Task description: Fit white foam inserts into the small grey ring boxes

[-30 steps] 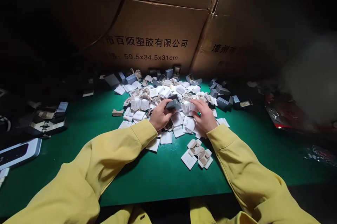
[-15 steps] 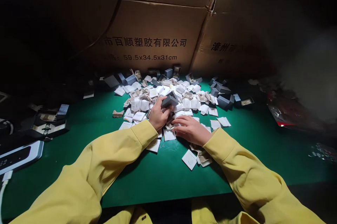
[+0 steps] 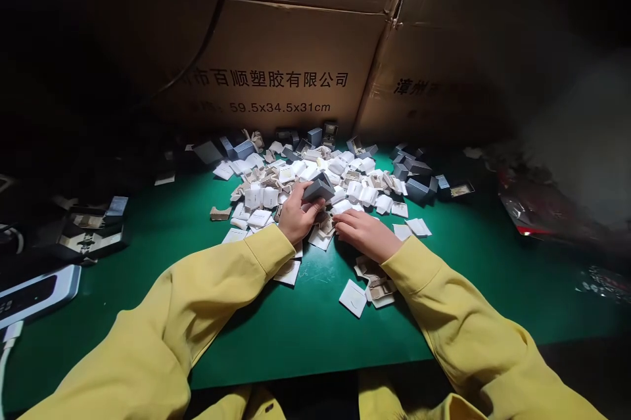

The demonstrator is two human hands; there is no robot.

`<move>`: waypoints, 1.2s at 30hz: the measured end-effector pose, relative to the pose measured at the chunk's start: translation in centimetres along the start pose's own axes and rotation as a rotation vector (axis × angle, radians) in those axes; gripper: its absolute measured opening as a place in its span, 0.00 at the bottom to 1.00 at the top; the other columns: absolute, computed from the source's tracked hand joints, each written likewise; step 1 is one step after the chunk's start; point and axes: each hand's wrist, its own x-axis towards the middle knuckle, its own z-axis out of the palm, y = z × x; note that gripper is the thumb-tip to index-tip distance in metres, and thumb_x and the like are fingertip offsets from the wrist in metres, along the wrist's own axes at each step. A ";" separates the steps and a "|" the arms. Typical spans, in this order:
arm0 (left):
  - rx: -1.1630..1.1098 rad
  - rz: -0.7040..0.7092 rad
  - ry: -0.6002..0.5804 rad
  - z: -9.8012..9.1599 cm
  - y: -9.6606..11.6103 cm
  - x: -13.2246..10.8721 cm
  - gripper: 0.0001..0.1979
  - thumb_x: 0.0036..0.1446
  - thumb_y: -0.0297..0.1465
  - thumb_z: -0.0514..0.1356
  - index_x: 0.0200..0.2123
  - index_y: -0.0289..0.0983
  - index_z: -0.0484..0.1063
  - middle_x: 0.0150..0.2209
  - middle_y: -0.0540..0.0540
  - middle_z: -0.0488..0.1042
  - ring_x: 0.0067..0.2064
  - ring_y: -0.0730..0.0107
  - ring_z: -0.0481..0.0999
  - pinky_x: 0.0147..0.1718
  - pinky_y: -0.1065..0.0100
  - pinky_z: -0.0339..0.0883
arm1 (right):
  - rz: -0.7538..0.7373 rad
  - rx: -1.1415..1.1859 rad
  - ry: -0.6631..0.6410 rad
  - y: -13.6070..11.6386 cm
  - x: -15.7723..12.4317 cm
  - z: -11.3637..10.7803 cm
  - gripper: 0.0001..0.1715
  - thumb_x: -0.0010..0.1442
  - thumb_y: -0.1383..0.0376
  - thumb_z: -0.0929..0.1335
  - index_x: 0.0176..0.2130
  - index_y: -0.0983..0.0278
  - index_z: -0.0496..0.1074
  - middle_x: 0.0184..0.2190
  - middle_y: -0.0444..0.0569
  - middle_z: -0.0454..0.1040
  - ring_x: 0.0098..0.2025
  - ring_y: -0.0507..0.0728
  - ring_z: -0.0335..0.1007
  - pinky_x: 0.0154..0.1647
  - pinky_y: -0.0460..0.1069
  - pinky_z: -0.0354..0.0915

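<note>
While the left hand (image 3: 296,216) grips a small grey box (image 3: 318,190) between its thumb and fingers, the right hand (image 3: 369,234) lies low to its right, palm down, with its fingers drawn close together. The grey box is raised over the near middle of a loose pile (image 3: 297,171) of white and grey-brown card pieces, tilted, its dark inner side partly showing at the far end. Beside the right fingertips, just to their left, lies a brown-and-white card piece (image 3: 323,225); whether those fingers pinch it or only touch it, I cannot tell. The two hands are near each other but apart, and both wrists come out of yellow sleeves (image 3: 424,269). On the near side of the right wrist, folded card inserts (image 3: 380,290) lie on the green tabletop (image 3: 276,341), with a white square card (image 3: 353,298) just to their left. Several dark boxes (image 3: 419,190) sit in a cluster right of the pile, and more blue-grey boxes (image 3: 243,148) stand along its far left edge. Farther left is an open black box (image 3: 91,236) with a pale lining, and nearer than that a white device (image 3: 66,282) with a white cable (image 3: 6,348). Far right, a red package (image 3: 530,206) lies in dim light. Large printed cartons (image 3: 296,39) rise behind everything, a dark cord (image 3: 217,19) hanging in front of the left one.
</note>
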 end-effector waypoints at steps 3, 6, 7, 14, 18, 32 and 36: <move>0.004 0.006 0.006 0.0 0.1 0.0 0.16 0.53 0.37 0.57 0.44 0.36 0.64 0.39 0.44 0.72 0.37 0.69 0.73 0.37 0.66 0.69 | 0.074 0.138 0.110 0.0 0.0 -0.3 0.09 0.61 0.65 0.61 0.33 0.62 0.69 0.42 0.52 0.73 0.45 0.58 0.65 0.43 0.55 0.64; 0.007 0.014 0.002 0.0 0.2 -0.1 0.16 0.53 0.36 0.57 0.44 0.37 0.64 0.38 0.45 0.72 0.35 0.70 0.73 0.35 0.67 0.69 | 0.234 0.339 0.324 -0.1 0.1 -1.2 0.08 0.58 0.61 0.64 0.29 0.61 0.68 0.44 0.52 0.72 0.47 0.59 0.64 0.47 0.56 0.63; 0.013 0.022 -0.003 -0.1 0.2 -0.2 0.16 0.53 0.35 0.57 0.44 0.37 0.64 0.38 0.45 0.72 0.35 0.70 0.73 0.35 0.67 0.69 | 0.306 0.408 0.391 -0.1 0.1 -1.5 0.09 0.57 0.59 0.65 0.28 0.61 0.67 0.44 0.52 0.72 0.47 0.59 0.64 0.47 0.56 0.62; -0.022 0.306 -0.233 -0.3 0.6 -0.1 0.12 0.52 0.28 0.56 0.42 0.37 0.66 0.39 0.43 0.72 0.41 0.67 0.72 0.40 0.64 0.68 | 0.813 0.972 0.607 1.1 0.0 -1.4 0.24 0.49 0.44 0.67 0.25 0.61 0.60 0.19 0.41 0.63 0.19 0.49 0.58 0.19 0.47 0.59; 0.006 0.462 -0.398 -0.3 0.6 -0.1 0.12 0.54 0.29 0.55 0.43 0.36 0.67 0.41 0.41 0.72 0.45 0.63 0.70 0.45 0.59 0.66 | 0.919 1.119 0.652 1.0 0.3 -1.1 0.28 0.44 0.41 0.68 0.26 0.60 0.58 0.17 0.38 0.59 0.14 0.46 0.50 0.12 0.45 0.51; 0.163 0.546 -0.436 0.0 1.0 0.0 0.13 0.49 0.30 0.59 0.40 0.37 0.66 0.43 0.41 0.69 0.47 0.61 0.67 0.47 0.59 0.64 | 0.837 1.123 0.442 -0.2 0.4 0.1 0.13 0.49 0.55 0.68 0.28 0.62 0.66 0.22 0.41 0.68 0.22 0.50 0.63 0.19 0.45 0.60; 0.333 0.460 -0.330 0.2 0.5 0.0 0.10 0.50 0.34 0.60 0.36 0.38 0.69 0.45 0.40 0.66 0.49 0.58 0.63 0.46 0.58 0.63 | 0.866 1.172 0.418 -0.3 0.4 0.3 0.13 0.53 0.53 0.64 0.30 0.61 0.66 0.17 0.39 0.64 0.16 0.49 0.59 0.13 0.45 0.57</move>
